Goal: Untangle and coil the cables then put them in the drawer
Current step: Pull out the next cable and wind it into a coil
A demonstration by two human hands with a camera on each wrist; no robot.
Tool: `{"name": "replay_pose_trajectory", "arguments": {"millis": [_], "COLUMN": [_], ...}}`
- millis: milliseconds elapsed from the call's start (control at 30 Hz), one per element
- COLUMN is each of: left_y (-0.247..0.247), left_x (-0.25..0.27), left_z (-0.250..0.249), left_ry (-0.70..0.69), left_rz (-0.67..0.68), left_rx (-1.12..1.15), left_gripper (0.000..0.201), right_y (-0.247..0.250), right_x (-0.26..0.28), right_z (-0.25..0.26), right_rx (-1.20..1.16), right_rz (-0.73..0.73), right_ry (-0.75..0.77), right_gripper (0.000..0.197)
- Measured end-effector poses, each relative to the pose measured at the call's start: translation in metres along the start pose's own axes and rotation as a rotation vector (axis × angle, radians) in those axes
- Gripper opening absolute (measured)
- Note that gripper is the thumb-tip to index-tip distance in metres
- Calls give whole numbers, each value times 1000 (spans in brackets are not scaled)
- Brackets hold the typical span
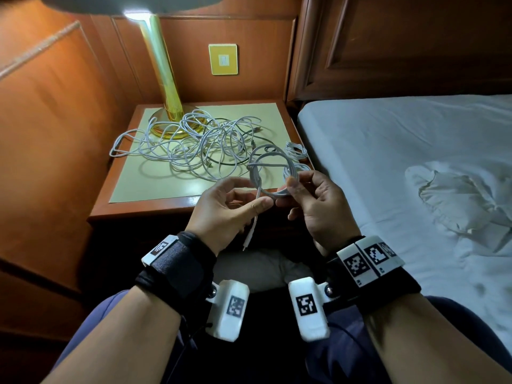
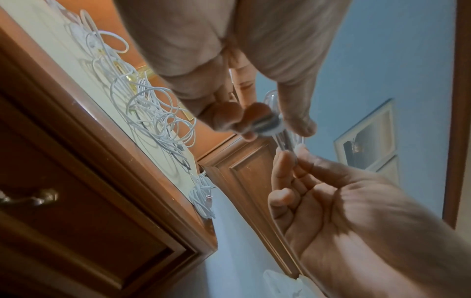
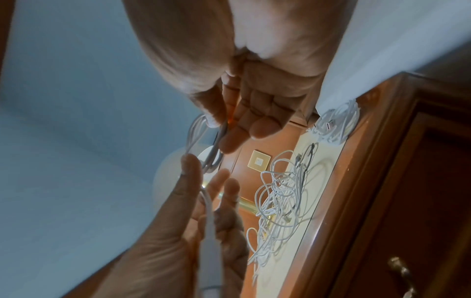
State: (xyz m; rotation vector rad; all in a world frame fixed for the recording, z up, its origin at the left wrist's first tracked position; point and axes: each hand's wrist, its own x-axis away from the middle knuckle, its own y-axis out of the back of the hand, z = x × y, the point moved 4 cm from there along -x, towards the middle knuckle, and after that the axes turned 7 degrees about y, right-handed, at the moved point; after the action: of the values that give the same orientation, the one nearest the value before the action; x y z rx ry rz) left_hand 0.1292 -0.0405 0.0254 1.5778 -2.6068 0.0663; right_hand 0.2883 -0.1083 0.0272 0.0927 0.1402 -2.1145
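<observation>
Pinching a coiled cable (image 1: 273, 173), both hands' fingers (image 1: 291, 182) hover above the nightstand (image 1: 155, 209) edge.

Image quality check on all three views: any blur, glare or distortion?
Head: sharp, lamp glare at top, wide-angle bending at edges. Left wrist: right hand close and soft, motion blur on the coiled cable. Right wrist: left hand blurred, cable pile fairly sharp.

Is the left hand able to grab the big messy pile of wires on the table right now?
Probably not yet. The left hand pinches the coiled cable that the right hand also holds. The tangled pile lies uncovered just ahead, so nothing blocks it once that hand lets go.
</observation>
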Motion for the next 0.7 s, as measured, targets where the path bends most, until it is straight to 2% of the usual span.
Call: {"name": "replay_pose_trajectory", "arguments": {"millis": [167, 233, 300, 433, 567, 700], "left_y": [-3, -2, -1, -1, -2, -1], "left_x": [-1, -2, -2, -3, -5, -7], "left_z": [6, 7, 6, 6, 9, 15], "left_ry": [53, 60, 55, 41, 24, 36], "left_rz": [13, 19, 16, 1, -79, -108], "left_rx": [189, 243, 268, 250, 230, 173], "left_gripper": [20, 23, 37, 47, 28, 32], "right_y": [-4, -3, -2, -3, -6, -8], "right_x": [1, 1, 0, 0, 1, 3], "right_z": [-2, -4, -6, -8, -10, -12], "right_rx": [-179, -140, -67, 36, 79, 180], "right_rz": [22, 36, 41, 62, 122, 130], "right_ry": [-90, -81, -59, -49, -63, -49], "right_gripper": [6, 4, 3, 4, 8, 13]}}
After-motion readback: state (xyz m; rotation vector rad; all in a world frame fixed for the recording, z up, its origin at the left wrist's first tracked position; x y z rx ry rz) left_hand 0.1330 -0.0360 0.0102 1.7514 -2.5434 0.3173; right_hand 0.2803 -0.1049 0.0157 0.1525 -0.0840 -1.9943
